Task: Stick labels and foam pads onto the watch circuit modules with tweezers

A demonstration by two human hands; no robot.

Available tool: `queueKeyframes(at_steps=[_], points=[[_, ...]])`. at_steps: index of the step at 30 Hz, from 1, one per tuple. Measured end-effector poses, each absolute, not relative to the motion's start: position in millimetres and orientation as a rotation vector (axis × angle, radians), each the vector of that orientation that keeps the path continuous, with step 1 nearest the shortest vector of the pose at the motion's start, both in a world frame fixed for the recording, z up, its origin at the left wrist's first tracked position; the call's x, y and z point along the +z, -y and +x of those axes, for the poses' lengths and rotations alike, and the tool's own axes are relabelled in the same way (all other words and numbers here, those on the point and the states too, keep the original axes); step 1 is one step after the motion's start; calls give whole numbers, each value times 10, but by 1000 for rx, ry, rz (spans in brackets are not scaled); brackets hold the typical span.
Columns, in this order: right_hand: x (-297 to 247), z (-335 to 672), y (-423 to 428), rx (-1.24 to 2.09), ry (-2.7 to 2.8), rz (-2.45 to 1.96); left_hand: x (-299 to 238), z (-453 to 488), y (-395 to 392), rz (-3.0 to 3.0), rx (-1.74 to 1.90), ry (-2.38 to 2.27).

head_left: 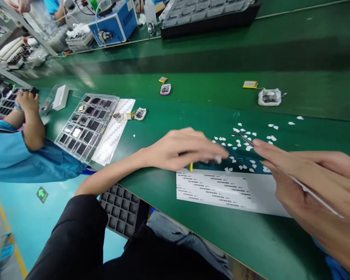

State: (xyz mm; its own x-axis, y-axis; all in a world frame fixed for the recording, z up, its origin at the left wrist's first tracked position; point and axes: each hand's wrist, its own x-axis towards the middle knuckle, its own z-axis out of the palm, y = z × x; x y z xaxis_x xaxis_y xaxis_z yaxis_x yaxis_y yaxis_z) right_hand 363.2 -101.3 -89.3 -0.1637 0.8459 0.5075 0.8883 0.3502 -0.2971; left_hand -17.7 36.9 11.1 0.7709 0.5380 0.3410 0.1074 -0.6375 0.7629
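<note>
My left hand, in a black sleeve, is closed round a small electronic device, blurred and mostly hidden by the fingers. A yellow battery hangs below that hand. At the right, my right hand grips metal tweezers, their tips over scattered small white pieces on the green table. Beneath both hands lies a white printed sheet. Farther back rest two open devices, one white and one pinkish, each with a yellow battery beside it.
A clear compartment tray of dark square parts stands at the left, beside another printed sheet. An open device lies near it. A co-worker's arm is farther left. A blue machine and black tray stand behind.
</note>
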Motion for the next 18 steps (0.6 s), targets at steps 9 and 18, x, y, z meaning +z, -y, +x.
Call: queueKeyframes(at_steps=[9,18], points=[[-319,2751,639,-67,2069,-1220,-2,-267,-775,819,834,-1109],[-219,2696,719,-46,2124,-1258,43,-162,-551,854,757,-1002]])
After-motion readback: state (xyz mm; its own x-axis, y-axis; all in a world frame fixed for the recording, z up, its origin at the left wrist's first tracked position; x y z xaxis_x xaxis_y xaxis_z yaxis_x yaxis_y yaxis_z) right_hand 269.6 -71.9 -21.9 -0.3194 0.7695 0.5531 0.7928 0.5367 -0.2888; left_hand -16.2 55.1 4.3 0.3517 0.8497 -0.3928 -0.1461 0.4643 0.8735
